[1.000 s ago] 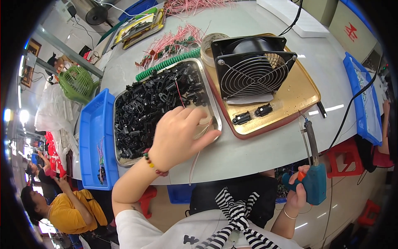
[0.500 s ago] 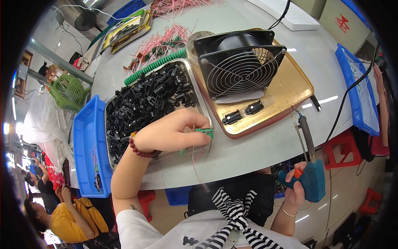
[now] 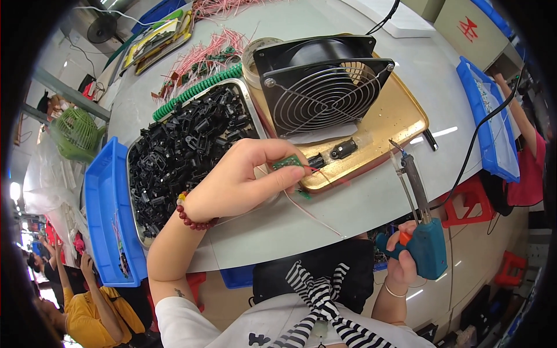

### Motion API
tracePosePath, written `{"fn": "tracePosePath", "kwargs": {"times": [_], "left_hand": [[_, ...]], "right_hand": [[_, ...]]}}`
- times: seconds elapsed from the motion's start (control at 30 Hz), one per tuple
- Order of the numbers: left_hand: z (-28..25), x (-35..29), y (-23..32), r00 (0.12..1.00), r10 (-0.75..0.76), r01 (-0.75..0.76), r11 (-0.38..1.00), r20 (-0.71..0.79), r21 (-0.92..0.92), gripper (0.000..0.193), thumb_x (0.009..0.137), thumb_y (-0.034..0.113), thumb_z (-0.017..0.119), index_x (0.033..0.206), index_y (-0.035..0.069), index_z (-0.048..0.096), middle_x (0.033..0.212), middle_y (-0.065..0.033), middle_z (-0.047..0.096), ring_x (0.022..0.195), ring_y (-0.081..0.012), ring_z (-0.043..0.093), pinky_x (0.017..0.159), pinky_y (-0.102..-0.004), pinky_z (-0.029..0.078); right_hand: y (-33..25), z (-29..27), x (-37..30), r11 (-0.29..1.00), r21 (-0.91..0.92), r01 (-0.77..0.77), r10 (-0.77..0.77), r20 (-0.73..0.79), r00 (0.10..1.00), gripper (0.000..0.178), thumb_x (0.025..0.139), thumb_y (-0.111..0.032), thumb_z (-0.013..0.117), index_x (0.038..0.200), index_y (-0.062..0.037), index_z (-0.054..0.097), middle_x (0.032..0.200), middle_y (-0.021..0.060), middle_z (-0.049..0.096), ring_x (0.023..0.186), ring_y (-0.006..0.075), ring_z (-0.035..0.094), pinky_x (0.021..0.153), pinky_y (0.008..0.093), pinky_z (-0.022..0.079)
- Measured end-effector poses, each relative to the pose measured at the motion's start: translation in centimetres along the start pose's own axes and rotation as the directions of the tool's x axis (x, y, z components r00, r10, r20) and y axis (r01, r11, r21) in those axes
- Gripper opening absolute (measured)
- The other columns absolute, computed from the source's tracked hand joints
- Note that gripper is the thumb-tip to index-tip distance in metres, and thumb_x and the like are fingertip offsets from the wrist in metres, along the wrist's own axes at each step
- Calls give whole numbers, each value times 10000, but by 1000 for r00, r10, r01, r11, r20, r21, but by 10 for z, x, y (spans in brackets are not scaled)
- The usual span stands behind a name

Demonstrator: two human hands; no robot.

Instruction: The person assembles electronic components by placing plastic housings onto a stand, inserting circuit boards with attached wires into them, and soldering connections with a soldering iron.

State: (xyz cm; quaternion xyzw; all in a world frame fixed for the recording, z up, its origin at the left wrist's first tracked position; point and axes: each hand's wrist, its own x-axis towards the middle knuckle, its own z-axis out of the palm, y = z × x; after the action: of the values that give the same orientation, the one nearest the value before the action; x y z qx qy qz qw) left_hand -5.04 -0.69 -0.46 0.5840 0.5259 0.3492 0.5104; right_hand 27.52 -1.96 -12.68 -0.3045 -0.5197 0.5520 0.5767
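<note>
Over the grey table (image 3: 360, 203), a small green circuit board (image 3: 288, 162) pinched between left hand (image 3: 243, 180) fingers (image 3: 290, 177), thumb below.

On my table (image 3: 371, 209), a steel tray (image 3: 253, 114) of black plastic parts (image 3: 180, 151) sits near the left edge, a blue bin (image 3: 101, 203) just beside it at that edge. A black square fan (image 3: 322, 84) stands on a gold tray (image 3: 400, 116) mid-table. Green coiled cord (image 3: 197, 90) and pink wires (image 3: 203, 55) lie toward the far edge.

A beige box (image 3: 473, 29) with a red mark stands at the table's far right corner.
</note>
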Motion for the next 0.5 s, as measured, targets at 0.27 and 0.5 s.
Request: {"fn": "tracePosePath", "kwargs": {"times": [0.27,0.5], "left_hand": [[17,2,-14,958,204,-173,971,-201,163,92,828,37,541,878,-14,598,831,-23,598,763,-79,518,709,-229,425],[18,0,-20,945,234,-211,970,-230,118,117,803,89,573,868,-5,598,770,-87,639,727,-150,602,689,-276,479]], "right_hand": [[-9,13,5,1000,-13,11,-10,21,1000,511,759,-183,659,1181,50,491,1093,179,528,651,201,548,583,271,427],[-13,18,5,998,-56,22,-18,81,997,513,760,-196,686,1167,48,492,1074,183,529,644,208,558,574,276,441]]}}
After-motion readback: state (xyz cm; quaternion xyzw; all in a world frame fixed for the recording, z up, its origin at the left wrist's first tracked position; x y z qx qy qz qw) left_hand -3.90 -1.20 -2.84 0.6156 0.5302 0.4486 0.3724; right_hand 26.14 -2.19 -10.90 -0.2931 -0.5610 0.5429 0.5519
